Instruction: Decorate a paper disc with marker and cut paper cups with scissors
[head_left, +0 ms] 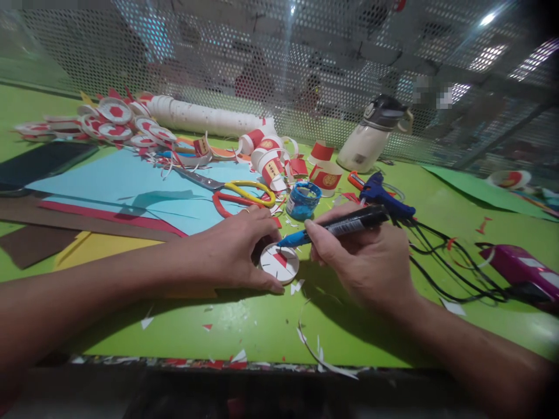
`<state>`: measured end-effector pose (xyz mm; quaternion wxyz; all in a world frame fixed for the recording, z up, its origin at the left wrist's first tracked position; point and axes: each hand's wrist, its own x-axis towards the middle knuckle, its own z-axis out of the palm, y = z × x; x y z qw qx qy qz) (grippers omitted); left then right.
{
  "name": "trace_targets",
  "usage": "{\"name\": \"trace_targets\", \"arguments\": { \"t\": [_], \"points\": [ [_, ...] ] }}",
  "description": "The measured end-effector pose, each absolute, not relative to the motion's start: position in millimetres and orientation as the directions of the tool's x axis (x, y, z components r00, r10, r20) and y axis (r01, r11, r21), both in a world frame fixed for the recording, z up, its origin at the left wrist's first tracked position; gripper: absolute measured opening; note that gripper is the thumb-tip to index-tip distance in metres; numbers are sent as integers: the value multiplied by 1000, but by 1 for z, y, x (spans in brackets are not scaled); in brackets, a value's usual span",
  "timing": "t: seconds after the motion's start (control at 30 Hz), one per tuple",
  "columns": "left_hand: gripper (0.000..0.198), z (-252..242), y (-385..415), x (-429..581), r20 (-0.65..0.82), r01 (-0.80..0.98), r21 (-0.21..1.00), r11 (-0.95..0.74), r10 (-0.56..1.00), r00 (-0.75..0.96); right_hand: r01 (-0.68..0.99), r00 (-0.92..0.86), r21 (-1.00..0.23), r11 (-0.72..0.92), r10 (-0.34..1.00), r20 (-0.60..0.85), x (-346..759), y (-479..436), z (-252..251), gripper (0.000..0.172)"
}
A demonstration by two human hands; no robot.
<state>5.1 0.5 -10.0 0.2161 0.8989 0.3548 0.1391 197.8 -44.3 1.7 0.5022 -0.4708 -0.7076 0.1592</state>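
The left hand (244, 247) curled thumb and fingers around the left side of a white disc (271, 271) on a green table (257, 329); apart from it, just right of the disc, the right hand (367, 262) gripped a marker (347, 224), blue end at the disc's far edge

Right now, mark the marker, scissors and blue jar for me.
marker (350, 222): head view, on the dark barrel
scissors (219, 187): head view, where blades meet handles
blue jar (301, 205): head view, on the side wall
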Motion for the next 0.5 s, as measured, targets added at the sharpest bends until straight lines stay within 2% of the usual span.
{"name": "trace_targets", "arguments": {
  "t": [0.5],
  "points": [
    [43,-4,-1,9,102,570,491,-659,693,714,482,-100,-687,544,813,574,198,-42,-1,11]
  ]
}}
